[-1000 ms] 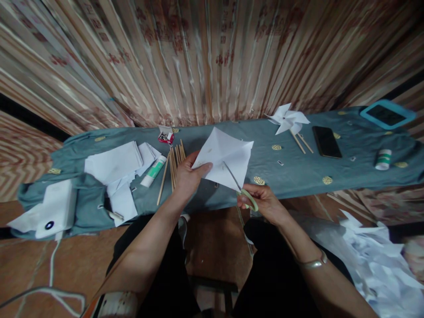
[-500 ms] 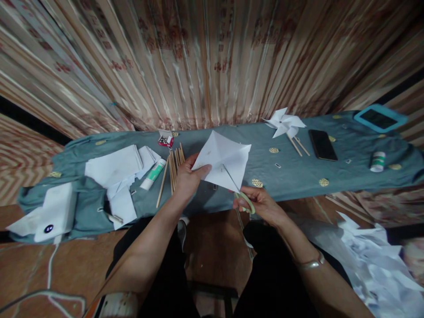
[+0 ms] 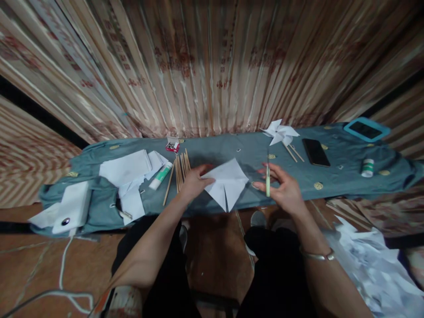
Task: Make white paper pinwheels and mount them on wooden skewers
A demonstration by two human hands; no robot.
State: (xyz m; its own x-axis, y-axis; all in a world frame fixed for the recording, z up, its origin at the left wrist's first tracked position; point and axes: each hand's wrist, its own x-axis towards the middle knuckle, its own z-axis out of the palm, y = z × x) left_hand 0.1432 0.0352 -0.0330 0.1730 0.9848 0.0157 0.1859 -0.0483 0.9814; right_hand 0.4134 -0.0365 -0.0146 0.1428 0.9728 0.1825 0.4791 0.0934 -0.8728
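My left hand pinches the left corner of a white paper square with a cut slit, held low over the blue-grey cloth near its front edge. My right hand is to the right of the paper and holds green-handled scissors upright in its fingers, blades pointing up and away from the paper. A bundle of wooden sticks lies just left of my left hand.
A stack of white sheets and a glue stick lie at the left. A finished paper pinwheel, a black phone, a small green-and-white tube and a blue-framed tablet sit at the right. Paper scraps pile on the floor.
The scissors have come out of the paper and now stand upright in my right hand. My left hand has lowered the paper towards the cloth.
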